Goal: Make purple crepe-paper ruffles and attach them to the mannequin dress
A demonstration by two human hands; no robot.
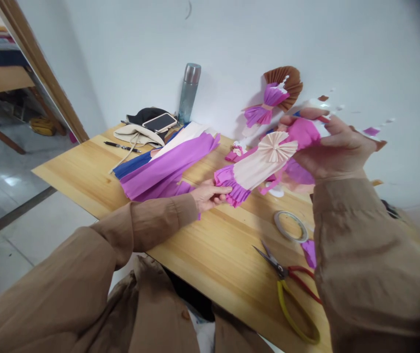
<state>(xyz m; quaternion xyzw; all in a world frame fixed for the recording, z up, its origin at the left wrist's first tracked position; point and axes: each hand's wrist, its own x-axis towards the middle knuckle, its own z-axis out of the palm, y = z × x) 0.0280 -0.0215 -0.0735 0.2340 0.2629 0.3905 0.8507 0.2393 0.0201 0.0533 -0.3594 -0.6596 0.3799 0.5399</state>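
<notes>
A: Paper doll (pixel 264 166) is hanging in the air above the wooden table (pixel 213 250), stretched slantwise between 2 hands. Which hand is gripping which end?

B: The left hand (pixel 210 194) is pinching the pleated purple hem at the low end, thumb and fingers pressed together on it. The right hand (pixel 333 147) is curling round the pink top at the high end, fingers closing over the paper. A cream pleated rosette (pixel 275 147) is sitting on the doll's middle.

A: What is lying under it?

B: A roll of tape (pixel 291 226) is lying flat on the table just below the right sleeve, and scissors (pixel 286 284) with 1 red and 1 yellow handle are lying nearer the table's front edge, blades pointing left. A small purple scrap (pixel 309 252) is lying between them.

A: And farther back?

B: Folded sheets of crepe paper (pixel 165 164) in purple, blue and cream are spreading across the table left of the doll. Behind them a phone (pixel 159 122) is resting on a cap (pixel 138 133), with a pen (pixel 121 146) to its left and a grey bottle (pixel 188 93) standing upright by the wall. A second doll (pixel 274 95) with a brown fan is leaning against the wall behind the held 1.
</notes>
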